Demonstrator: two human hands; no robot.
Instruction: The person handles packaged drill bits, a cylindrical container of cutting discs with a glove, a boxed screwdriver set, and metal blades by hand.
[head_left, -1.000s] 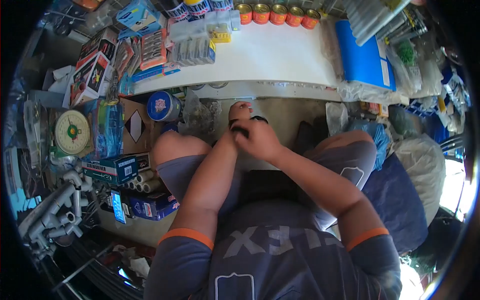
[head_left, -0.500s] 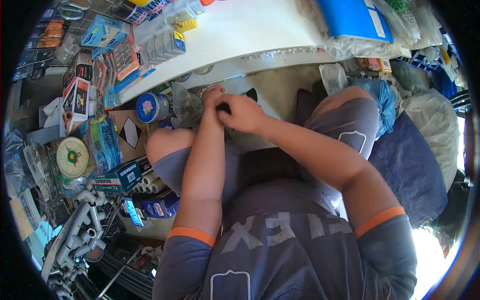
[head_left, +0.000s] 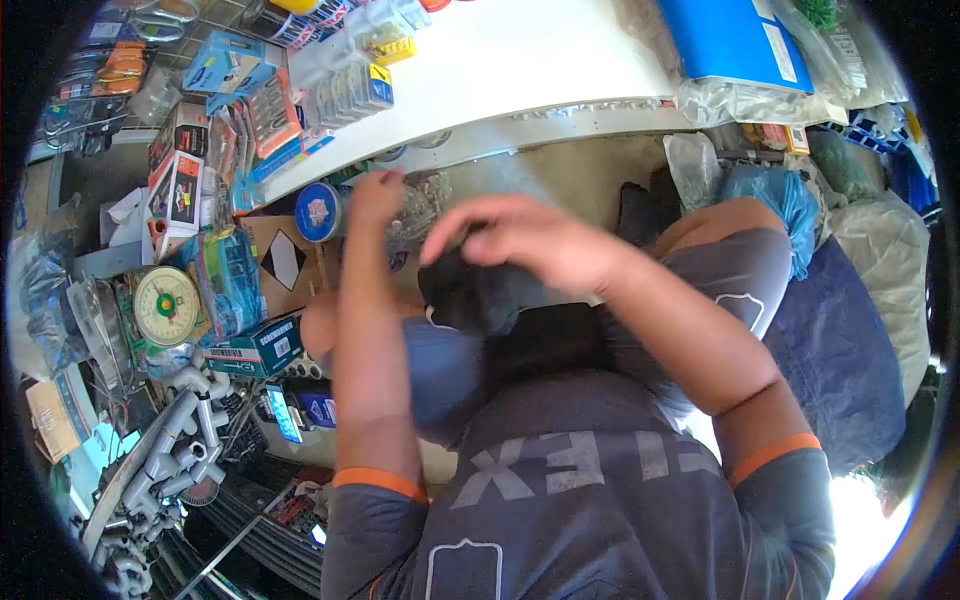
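My right hand [head_left: 540, 240] is blurred, its thumb and fingers closed on a soft black cloth-like item [head_left: 475, 290]. That item hangs below the fingers, over my lap; its exact kind is unclear. Farther left, my left hand [head_left: 378, 195] is stretched forward, smeared by motion, so its fingers do not show clearly. It is beside a clear plastic bag [head_left: 420, 210] with small things inside, and near a tub with a blue lid [head_left: 318, 212]. Whether it touches the bag cannot be made out.
A white table [head_left: 530, 60] stands ahead, with boxed goods at its left and a blue folder [head_left: 735, 45] at its right. On my left are a dial scale [head_left: 166, 306], a screwdriver box [head_left: 255, 345], a lit phone [head_left: 284, 413] and grey pipe fittings [head_left: 170, 450]. Sacks [head_left: 820, 350] lie at right.
My hands were together, the right one at the left wrist with something black. Now they are apart: the left has moved left, and the right is over my lap with the black item more visible.
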